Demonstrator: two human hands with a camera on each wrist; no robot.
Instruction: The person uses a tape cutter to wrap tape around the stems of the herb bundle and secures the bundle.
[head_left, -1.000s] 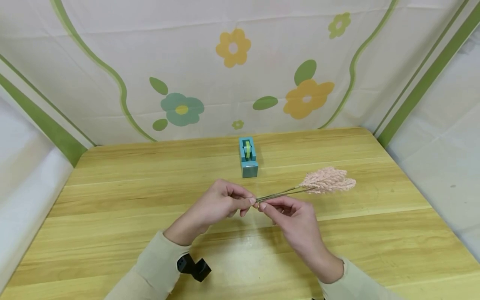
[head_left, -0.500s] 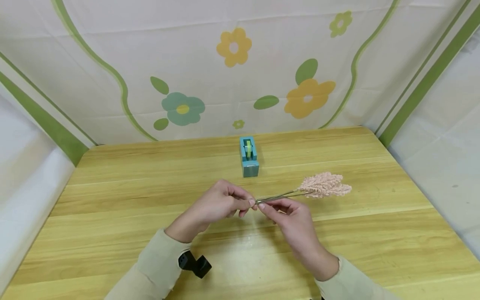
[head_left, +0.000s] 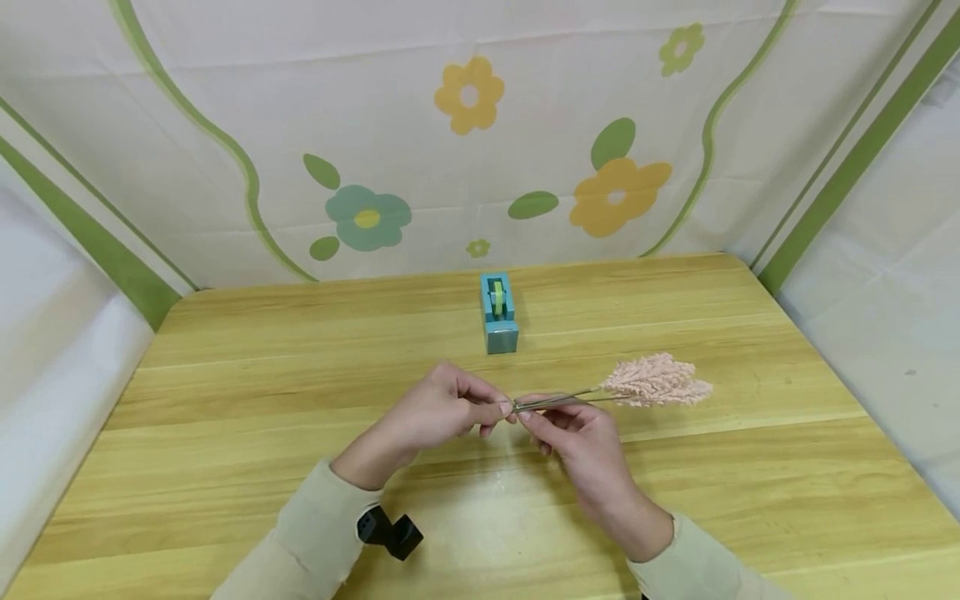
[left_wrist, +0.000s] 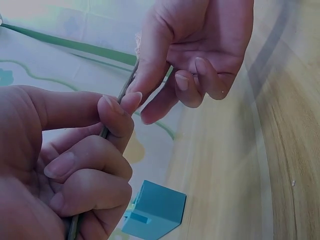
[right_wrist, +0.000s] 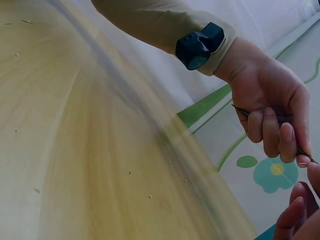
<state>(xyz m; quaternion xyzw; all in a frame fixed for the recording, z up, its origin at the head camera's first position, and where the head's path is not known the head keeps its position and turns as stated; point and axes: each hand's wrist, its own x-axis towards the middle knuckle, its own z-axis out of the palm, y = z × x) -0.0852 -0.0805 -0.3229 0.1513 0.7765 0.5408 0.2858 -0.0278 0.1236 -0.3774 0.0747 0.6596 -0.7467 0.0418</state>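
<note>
In the head view, a bunch of pink artificial flower sprigs points right, with its thin green stems running left to both hands. My left hand pinches the stems between thumb and index finger. Its other fingers curl around the stem end in the left wrist view. Close beside it, my right hand pinches the stems with thumb and index finger, the two hands' fingertips nearly meeting. From the right wrist, the left hand shows a dark stem tip sticking out past its curled fingers.
A teal tape dispenser with a yellow-green tape roll stands on the wooden table beyond the hands. A white curtain with printed flowers hangs behind the table. A black wrist camera sits on the left sleeve.
The pink flower heads have swung slightly toward the person. My right hand has shifted a little to the left. The left hand stays nearly in place, and both keep their pinch on the stems.
</note>
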